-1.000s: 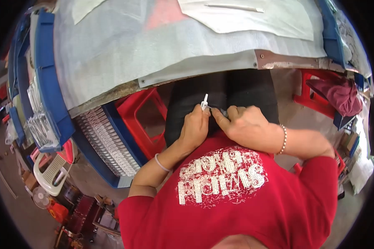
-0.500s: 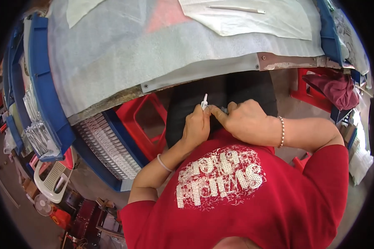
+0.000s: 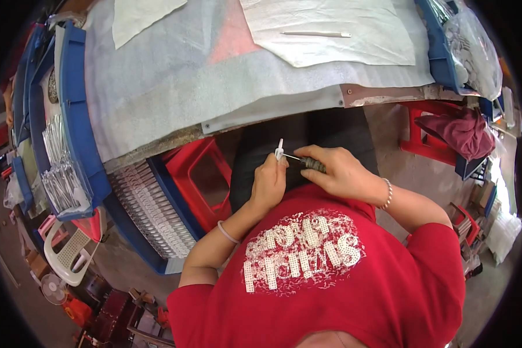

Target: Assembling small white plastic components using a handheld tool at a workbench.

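Observation:
Over my lap, just below the table edge, my left hand (image 3: 269, 183) is closed around a small white pointed part (image 3: 280, 148) that sticks up past the fingertips. My right hand (image 3: 351, 176) grips a screwdriver (image 3: 314, 165) by its dark greenish handle. The thin shaft points left, and its tip meets the white part or lies right beside it; the exact contact is too small to tell. My left fingers hide the lower end of the white part.
A table under a translucent sheet (image 3: 156, 98) lies ahead, bearing a white cloth (image 3: 330, 52) and a slim metal rod (image 3: 316, 34). Blue bins (image 3: 75, 116) with metal pieces stand left. Below are a blue tray of metal parts (image 3: 151, 203) and a red stool (image 3: 185, 168). Maroon cloth (image 3: 464, 130) lies at right.
My right hand has drawn back to the right and turned, so the screwdriver's shaft and handle now show. My left hand still holds the white part. The whole view has shifted slightly.

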`<action>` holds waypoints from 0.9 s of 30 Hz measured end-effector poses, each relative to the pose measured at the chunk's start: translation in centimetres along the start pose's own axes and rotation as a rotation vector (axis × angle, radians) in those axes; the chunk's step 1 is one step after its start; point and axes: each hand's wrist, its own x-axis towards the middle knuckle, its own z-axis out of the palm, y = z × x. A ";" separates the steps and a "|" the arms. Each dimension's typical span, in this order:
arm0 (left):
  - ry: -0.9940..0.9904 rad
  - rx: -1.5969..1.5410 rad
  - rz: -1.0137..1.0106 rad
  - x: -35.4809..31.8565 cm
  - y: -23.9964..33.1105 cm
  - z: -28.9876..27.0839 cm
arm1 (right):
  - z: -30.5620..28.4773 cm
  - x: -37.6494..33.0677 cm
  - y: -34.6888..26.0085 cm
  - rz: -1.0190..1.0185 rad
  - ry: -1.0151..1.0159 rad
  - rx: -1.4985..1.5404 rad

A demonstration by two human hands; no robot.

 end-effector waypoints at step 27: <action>0.024 0.098 -0.068 -0.2 0.8 0.1 | 1.8 -0.1 1.3 -0.331 0.238 -0.503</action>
